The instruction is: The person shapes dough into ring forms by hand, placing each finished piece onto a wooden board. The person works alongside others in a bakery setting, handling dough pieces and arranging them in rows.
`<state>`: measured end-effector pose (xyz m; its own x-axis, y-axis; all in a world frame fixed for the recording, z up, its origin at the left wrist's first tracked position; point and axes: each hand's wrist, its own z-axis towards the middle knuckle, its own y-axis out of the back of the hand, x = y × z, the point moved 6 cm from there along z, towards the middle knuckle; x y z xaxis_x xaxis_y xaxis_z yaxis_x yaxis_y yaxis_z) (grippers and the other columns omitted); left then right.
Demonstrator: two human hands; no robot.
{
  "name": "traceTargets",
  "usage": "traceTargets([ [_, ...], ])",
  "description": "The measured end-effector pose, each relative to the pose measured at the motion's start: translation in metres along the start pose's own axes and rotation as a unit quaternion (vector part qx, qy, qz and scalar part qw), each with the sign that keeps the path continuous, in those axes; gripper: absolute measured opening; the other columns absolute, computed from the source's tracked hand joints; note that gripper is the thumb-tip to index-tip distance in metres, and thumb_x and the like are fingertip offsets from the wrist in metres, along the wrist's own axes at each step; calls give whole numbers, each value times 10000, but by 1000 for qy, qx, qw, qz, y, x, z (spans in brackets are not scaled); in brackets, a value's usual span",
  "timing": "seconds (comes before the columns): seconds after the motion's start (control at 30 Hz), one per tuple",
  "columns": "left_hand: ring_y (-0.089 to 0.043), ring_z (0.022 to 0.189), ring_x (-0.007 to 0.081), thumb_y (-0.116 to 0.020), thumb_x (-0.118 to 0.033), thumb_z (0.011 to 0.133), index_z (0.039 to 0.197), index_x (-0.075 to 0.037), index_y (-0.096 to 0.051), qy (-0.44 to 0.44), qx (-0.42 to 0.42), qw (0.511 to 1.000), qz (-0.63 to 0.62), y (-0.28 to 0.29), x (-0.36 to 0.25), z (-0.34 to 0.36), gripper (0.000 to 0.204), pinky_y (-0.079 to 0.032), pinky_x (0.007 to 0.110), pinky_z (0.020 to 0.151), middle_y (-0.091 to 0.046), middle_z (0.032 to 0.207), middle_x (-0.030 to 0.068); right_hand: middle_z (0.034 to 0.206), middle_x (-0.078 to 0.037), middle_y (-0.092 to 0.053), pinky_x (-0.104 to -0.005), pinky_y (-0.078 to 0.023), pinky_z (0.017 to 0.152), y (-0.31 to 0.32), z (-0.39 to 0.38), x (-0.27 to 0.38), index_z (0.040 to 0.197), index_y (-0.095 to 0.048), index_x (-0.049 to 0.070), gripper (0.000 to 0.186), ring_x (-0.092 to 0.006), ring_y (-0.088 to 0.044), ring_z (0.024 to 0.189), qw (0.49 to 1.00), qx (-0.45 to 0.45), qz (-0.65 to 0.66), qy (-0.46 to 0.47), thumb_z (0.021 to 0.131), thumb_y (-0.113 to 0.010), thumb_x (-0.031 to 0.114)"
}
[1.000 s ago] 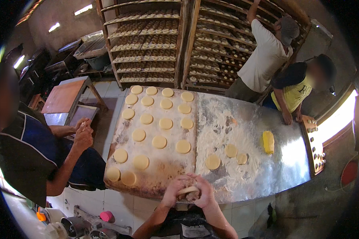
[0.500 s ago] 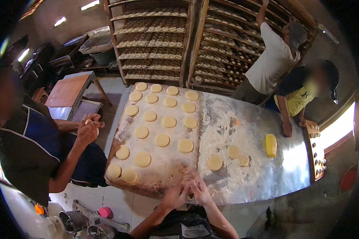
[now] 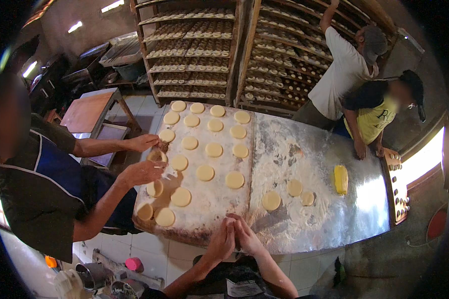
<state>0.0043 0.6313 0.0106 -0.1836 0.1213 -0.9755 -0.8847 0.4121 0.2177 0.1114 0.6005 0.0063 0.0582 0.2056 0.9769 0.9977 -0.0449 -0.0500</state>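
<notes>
My left hand point(image 3: 221, 241) and my right hand point(image 3: 246, 236) meet at the near edge of the table, fingers closed and pressed together. Whatever lies between them, if anything, is hidden. Just beyond them, on a floured board point(image 3: 204, 205), sit several flat round dough discs, among them a near one point(image 3: 180, 197). To the right, on the floured metal top point(image 3: 329, 224), lie a larger disc point(image 3: 271, 201), another disc point(image 3: 294, 188) and a small round piece of dough point(image 3: 307, 198), all apart from my hands.
At the left a person's hands point(image 3: 143, 172) reach over the board around a dough disc point(image 3: 157, 156). A yellow block point(image 3: 340, 180) lies on the metal top near another person's hand point(image 3: 360, 149). Behind stand wooden racks point(image 3: 189, 60) of filled trays; a side table point(image 3: 87, 110) stands left.
My hands have drawn slightly back toward me and stay together. The person at the left has moved both hands from their body onto the board, where one more disc now shows.
</notes>
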Motion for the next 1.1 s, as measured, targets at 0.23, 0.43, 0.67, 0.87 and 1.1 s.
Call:
traceTargets([
  [0.23, -578, 1034, 440, -581, -292, 974, 1344, -47, -468, 63, -41, 922, 380, 32, 18, 47, 458, -451, 571, 846, -600, 1104, 248, 1118, -253, -648, -471, -511, 855, 40, 9, 6, 1461, -324, 14, 662, -408, -656, 997, 895, -241, -376, -2, 986, -564, 408],
  [0.43, -555, 1057, 453, -743, -223, 827, 1346, -91, -472, 51, 95, 912, 397, 31, 26, 20, 600, -449, 558, 849, -565, 1139, 246, 1276, -253, -548, -483, -469, 969, 20, 1, -11, 1466, -318, 37, 734, -436, -563, 1156, 884, -105, -453, -51, 868, -680, 263],
  [0.67, -555, 1108, 409, -793, -181, 758, 1329, -109, -515, 59, 85, 905, 412, 32, 26, 19, 639, -470, 537, 878, -547, 1198, 191, 1302, -241, -524, -468, -485, 960, 17, 1, -23, 1428, -381, 52, 715, -424, -550, 1184, 901, -114, -416, -35, 817, -724, 190],
  [0.87, -579, 1097, 395, -734, -81, 763, 1320, -99, -541, 15, 124, 908, 400, 30, 23, 15, 590, -496, 468, 926, -550, 1203, 182, 1187, -212, -566, -469, -534, 852, 13, -2, -24, 1309, -516, 45, 501, -416, -601, 1068, 870, -98, -483, 15, 855, -683, 176],
  [1.1, -576, 1152, 403, -643, 36, 790, 1353, -86, -515, 33, 150, 908, 391, 18, 26, 12, 590, -505, 466, 939, -533, 1292, 204, 1125, -197, -586, -456, -545, 833, 9, -9, -23, 1232, -583, 16, 402, -404, -615, 1039, 856, -152, -492, 52, 861, -668, 145],
])
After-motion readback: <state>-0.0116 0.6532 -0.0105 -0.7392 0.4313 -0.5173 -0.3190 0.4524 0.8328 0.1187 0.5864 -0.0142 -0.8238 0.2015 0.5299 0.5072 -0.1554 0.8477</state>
